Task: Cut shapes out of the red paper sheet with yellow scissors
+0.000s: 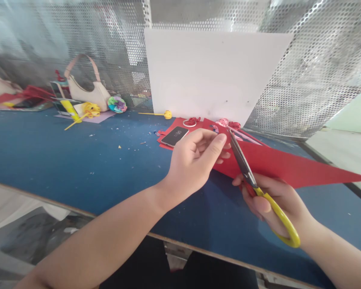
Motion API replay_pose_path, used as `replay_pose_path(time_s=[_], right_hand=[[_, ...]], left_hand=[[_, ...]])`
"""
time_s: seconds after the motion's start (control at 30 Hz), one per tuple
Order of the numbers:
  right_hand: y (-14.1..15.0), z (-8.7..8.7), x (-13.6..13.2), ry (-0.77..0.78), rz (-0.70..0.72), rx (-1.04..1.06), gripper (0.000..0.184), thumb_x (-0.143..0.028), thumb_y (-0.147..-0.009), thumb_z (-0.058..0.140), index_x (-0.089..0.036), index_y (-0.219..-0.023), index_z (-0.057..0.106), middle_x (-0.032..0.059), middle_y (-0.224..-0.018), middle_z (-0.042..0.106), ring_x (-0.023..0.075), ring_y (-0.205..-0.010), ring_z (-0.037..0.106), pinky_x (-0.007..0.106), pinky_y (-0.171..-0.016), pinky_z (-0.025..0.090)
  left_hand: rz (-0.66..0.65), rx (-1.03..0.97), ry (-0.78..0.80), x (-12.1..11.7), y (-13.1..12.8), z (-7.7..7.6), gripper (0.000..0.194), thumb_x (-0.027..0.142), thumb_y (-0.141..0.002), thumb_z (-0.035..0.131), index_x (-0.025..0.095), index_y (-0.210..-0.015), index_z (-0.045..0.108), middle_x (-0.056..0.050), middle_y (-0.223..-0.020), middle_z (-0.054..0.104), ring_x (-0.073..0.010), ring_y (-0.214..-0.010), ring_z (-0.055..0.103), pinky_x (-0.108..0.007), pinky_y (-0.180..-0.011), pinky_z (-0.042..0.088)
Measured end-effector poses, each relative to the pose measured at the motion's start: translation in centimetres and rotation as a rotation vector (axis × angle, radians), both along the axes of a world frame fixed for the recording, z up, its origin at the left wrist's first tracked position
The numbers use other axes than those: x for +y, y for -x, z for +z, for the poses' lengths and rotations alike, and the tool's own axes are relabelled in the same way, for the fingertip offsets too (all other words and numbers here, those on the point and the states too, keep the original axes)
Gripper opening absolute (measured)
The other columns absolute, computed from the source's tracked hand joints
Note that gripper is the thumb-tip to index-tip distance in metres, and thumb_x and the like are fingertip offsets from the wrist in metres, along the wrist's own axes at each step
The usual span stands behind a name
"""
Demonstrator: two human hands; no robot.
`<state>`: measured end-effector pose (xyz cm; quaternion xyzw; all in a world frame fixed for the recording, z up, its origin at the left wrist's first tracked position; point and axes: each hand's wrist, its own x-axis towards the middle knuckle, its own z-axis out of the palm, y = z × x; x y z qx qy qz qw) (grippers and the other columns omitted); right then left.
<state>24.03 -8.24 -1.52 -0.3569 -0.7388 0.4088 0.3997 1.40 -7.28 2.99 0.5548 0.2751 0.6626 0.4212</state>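
Note:
My right hand [278, 202] grips a pair of scissors [242, 160] by its yellow handle, the dark blades pointing up and away from me. The blades look closed or nearly so, close to my left fingertips. A long sheet of red paper [291, 166] stretches behind the scissors and tapers to a point on the right. At its left end my left hand [195, 160] pinches the paper between thumb and fingers. Exactly where the fingertips meet it is partly hidden. Beyond the left hand, a phone [175, 136] rests on more red paper [177, 123].
A white board [216, 72] leans against the perforated metal screen. Red and pink paper flowers [222, 122] lie at its foot, beside a yellow one [167, 114]. Further left stand a cream handbag [88, 94] and a multicoloured paper flower [117, 104]. Paper scraps dot the blue table [78, 160].

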Motion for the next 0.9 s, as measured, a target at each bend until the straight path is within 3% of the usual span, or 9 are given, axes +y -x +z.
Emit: replay_pose_path(time_s=[0.27, 0.5, 0.9], right_hand=[[0.2, 0.5, -0.3, 0.011, -0.045, -0.02, 0.071, -0.085, -0.077, 0.073, -0.021, -0.106, 0.073, -0.0032, -0.066, 0.052, 0.0109, -0.049, 0.044, 0.023, -0.039, 0.035], [-0.5, 0.0, 0.3, -0.041, 0.057, -0.076, 0.067, -0.08, -0.09, 0.066, -0.018, -0.118, 0.071, -0.0043, -0.066, 0.049, 0.0104, -0.046, 0.041, 0.024, -0.039, 0.037], [-0.3, 0.9, 0.1, -0.021, 0.093, -0.084, 0.062, -0.075, -0.093, 0.066, -0.017, -0.115, 0.07, -0.0034, -0.065, 0.049, 0.0119, -0.046, 0.042, 0.026, -0.04, 0.036]], left_hand=[[0.037, 0.032, -0.032, 0.0, 0.0, 0.0, 0.029, 0.047, -0.098, 0.072, 0.018, -0.092, 0.069, -0.003, -0.09, 0.078, -0.0119, -0.075, 0.077, -0.021, -0.068, 0.062], [0.061, 0.088, -0.066, 0.1, 0.4, 0.0, 0.029, 0.046, -0.099, 0.071, 0.019, -0.09, 0.067, -0.002, -0.084, 0.075, -0.0126, -0.075, 0.076, -0.023, -0.07, 0.062], [-0.012, 0.148, -0.057, 0.6, 1.4, 0.8, 0.032, 0.047, -0.091, 0.08, 0.019, -0.085, 0.067, -0.003, -0.079, 0.075, -0.0158, -0.072, 0.078, -0.023, -0.064, 0.063]])
